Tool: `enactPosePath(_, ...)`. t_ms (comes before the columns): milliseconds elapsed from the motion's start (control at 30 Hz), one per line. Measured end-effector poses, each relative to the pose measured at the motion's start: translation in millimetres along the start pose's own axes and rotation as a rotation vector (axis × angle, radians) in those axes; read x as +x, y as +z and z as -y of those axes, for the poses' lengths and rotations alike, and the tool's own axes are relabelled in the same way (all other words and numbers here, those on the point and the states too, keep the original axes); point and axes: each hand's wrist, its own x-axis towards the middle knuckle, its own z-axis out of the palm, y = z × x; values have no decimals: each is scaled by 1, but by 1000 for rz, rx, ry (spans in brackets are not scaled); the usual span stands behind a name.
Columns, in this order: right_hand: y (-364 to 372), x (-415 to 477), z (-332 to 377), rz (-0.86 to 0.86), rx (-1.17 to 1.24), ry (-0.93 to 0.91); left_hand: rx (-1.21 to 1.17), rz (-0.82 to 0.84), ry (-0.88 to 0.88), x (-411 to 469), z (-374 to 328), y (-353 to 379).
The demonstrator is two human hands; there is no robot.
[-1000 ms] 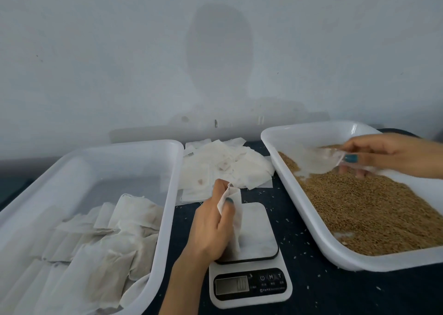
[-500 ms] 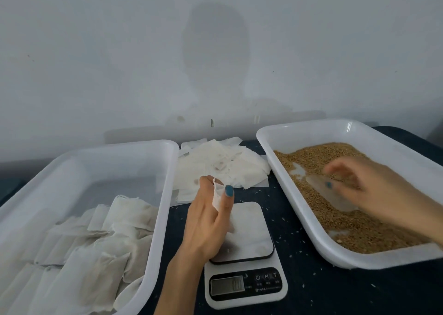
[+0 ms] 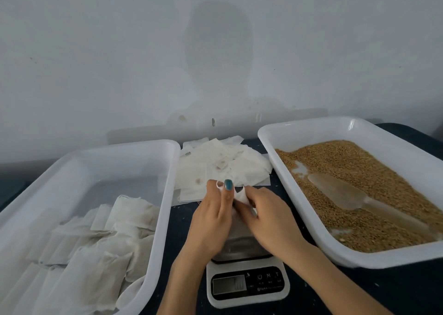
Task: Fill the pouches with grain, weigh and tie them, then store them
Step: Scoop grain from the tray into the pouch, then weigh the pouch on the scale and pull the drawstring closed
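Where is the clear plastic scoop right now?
In the head view, the translucent plastic scoop lies on the brown grain inside the white plastic tray on the right, beside the digital scale.

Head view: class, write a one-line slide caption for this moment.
Left hand and right hand pinch a white pouch above the scale; the scoop lies in the grain tray.

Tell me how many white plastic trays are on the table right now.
2: the left tray holds filled pouches; the right tray holds grain and a clear scoop. No other tray shows in this view.
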Motion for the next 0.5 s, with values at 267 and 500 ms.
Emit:
enactPosePath(267,24,3,-39,4,303,-9,305,-111,68,8,27,-3)
enactPosePath(500,24,-3,-47,-7,503,96,279,-134,20,12,35,0)
